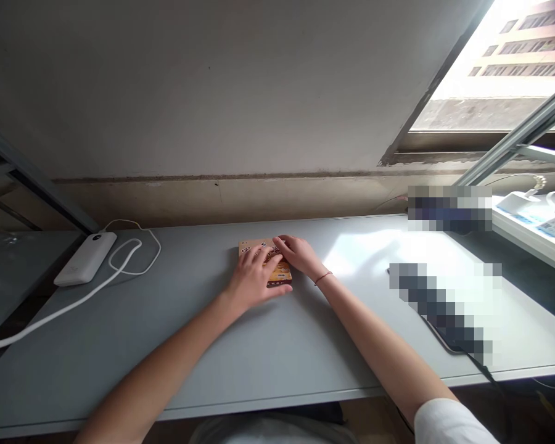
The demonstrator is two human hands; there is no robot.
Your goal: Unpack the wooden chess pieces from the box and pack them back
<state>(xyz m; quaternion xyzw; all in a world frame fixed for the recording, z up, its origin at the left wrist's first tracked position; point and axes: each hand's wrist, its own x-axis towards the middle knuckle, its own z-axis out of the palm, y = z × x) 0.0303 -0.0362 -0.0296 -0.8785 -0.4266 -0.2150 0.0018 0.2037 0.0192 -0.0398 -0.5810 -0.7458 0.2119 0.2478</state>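
Box [283, 271] | hands [250, 279]: left spread atop, right curled at side, grip unclear | desk's front edge [259, 402] well apart

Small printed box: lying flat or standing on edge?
Lying flat: the small printed box's broad face points up from the desk, with the left hand's fingers spread over it.
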